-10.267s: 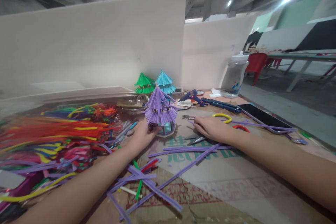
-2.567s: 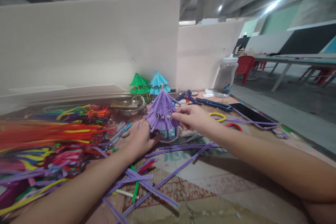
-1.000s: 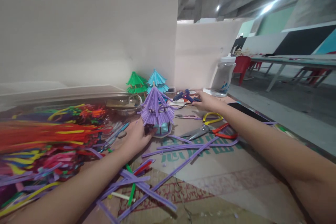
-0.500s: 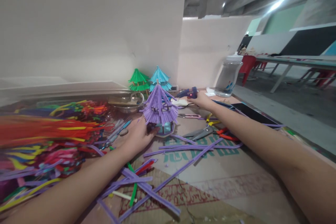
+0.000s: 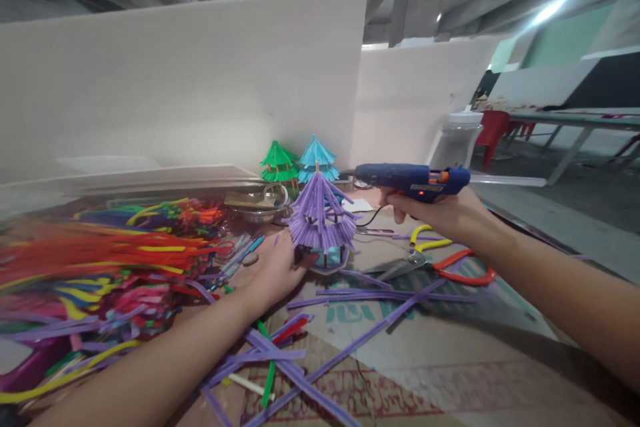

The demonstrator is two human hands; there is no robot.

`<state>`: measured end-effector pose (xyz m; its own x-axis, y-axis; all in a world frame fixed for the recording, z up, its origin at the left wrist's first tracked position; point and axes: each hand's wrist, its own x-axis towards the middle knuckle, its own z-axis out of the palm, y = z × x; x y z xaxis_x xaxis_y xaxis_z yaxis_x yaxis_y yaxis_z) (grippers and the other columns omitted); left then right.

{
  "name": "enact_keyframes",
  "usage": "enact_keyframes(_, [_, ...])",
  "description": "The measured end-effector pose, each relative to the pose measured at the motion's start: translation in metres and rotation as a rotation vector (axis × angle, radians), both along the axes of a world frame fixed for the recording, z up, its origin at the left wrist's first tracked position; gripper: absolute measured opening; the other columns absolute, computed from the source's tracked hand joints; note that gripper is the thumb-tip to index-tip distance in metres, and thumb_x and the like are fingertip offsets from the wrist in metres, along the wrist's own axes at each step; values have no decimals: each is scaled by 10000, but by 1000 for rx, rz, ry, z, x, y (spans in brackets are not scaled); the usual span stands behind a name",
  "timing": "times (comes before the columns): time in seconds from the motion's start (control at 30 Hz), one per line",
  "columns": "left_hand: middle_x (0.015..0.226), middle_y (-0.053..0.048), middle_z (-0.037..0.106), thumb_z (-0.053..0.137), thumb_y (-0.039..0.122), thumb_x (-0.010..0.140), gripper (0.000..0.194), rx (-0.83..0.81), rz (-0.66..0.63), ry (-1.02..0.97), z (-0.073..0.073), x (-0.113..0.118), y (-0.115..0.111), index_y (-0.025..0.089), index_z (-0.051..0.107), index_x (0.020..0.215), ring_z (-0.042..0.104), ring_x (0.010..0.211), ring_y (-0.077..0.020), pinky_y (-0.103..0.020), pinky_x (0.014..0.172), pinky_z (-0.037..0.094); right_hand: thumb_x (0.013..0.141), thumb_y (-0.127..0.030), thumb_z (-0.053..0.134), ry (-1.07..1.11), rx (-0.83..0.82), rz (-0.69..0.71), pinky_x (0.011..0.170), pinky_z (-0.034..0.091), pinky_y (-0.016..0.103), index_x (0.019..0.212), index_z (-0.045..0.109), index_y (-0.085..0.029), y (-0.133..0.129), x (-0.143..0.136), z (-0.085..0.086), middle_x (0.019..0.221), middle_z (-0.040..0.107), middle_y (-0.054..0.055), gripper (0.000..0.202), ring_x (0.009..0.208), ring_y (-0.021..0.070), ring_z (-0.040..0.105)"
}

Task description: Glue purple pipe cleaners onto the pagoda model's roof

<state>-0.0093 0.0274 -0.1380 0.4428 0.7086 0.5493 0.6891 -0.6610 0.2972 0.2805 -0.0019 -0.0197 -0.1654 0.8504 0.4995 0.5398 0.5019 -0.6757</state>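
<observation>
A small purple pagoda model (image 5: pixel 323 230) with two tiers of pipe-cleaner roof stands upright on the table. My left hand (image 5: pixel 280 267) grips its base from the left, the fingertips partly hidden behind it. In my right hand (image 5: pixel 435 210) is a blue hot glue gun (image 5: pixel 410 179), its red light lit and a clear glue stick jutting from the rear. The gun's nozzle points left, just right of and above the pagoda's roof. Purple pipe cleaners (image 5: pixel 350 340) lie loose in front of the model.
Scissors (image 5: pixel 415 260) with yellow and red handles lie below my right hand. Bundled pipe cleaners (image 5: pixel 100 247) pile up at left. Behind stand a green model (image 5: pixel 279 161), a blue model (image 5: pixel 319 159) and a metal bowl (image 5: pixel 257 213). A clear bottle (image 5: pixel 453 140) is at back right.
My right hand has lifted the glue gun from the back of the table and brought it nearer, beside the pagoda. My left hand keeps its hold on the base. The view has shifted slightly.
</observation>
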Motion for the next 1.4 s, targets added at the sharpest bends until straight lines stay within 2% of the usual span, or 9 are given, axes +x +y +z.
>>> enact_keyframes(0.13, [1003, -122, 657, 540, 347, 925, 174, 5, 8, 20, -1, -2, 0, 181, 574, 965, 600, 1126, -312, -477, 1035, 454, 781, -505, 691, -102, 63, -3, 580, 483, 301, 799, 660, -219, -4, -5, -3, 642, 643, 1, 288, 593, 164, 600])
enact_keyframes(0.23, [1047, -130, 665, 538, 359, 933, 188, 7, 16, 33, -3, -3, 1, 181, 576, 977, 586, 1176, -321, -471, 1034, 456, 777, -499, 694, -132, 101, 80, 576, 465, 287, 806, 659, -223, -4, -6, -5, 723, 675, 18, 280, 652, 172, 615])
enact_keyframes(0.3, [1102, -142, 667, 526, 354, 937, 211, 29, 18, 41, -5, -4, 2, 173, 582, 1029, 593, 1168, -318, -473, 1042, 452, 786, -493, 684, -160, 79, 86, 599, 476, 287, 842, 685, -235, -6, -6, -4, 790, 712, 28, 263, 699, 181, 643])
enact_keyframes(0.43, [1217, -157, 651, 534, 349, 930, 307, 82, 32, 72, -7, -6, 4, 173, 577, 1178, 594, 1184, -325, -479, 1045, 451, 743, -526, 706, -245, 52, -28, 542, 421, 288, 775, 666, -234, -13, -9, 0, 702, 676, 12, 297, 622, 170, 594])
enact_keyframes(0.6, [1229, -145, 657, 551, 368, 929, 323, 63, 18, 42, -8, -7, 5, 184, 583, 1193, 594, 1206, -318, -462, 1057, 445, 757, -513, 700, -280, 48, -94, 547, 408, 284, 777, 656, -236, -16, -15, 1, 691, 656, -2, 282, 625, 159, 574])
enact_keyframes(0.77, [1300, -170, 623, 530, 401, 951, 424, 45, 39, 39, -8, -7, 3, 154, 537, 1296, 568, 1241, -338, -473, 1042, 450, 758, -518, 699, -309, 49, -159, 540, 404, 287, 809, 673, -243, -17, -15, 2, 716, 673, 3, 281, 619, 162, 581])
enact_keyframes(0.9, [1288, -182, 624, 498, 418, 967, 435, 12, 41, 52, -8, -7, 3, 128, 537, 1289, 570, 1223, -352, -489, 1025, 454, 766, -510, 701, -369, 51, -229, 510, 369, 281, 813, 681, -248, -20, -17, 5, 672, 655, -2, 267, 590, 160, 565])
enact_keyframes(1.17, [1250, -189, 637, 496, 431, 958, 432, -3, 53, 39, -6, -6, 1, 132, 544, 1266, 587, 1199, -350, -494, 1012, 466, 730, -558, 739, -364, -17, -258, 537, 391, 299, 808, 697, -256, -19, -21, 7, 696, 689, 5, 314, 624, 189, 604])
enact_keyframes(1.4, [1221, -185, 643, 511, 458, 957, 447, -13, 51, 31, -8, -8, 2, 135, 552, 1263, 584, 1208, -343, -494, 1023, 463, 807, -559, 683, -434, 166, -227, 527, 363, 273, 777, 650, -250, -17, -13, -2, 689, 662, -1, 313, 616, 164, 593])
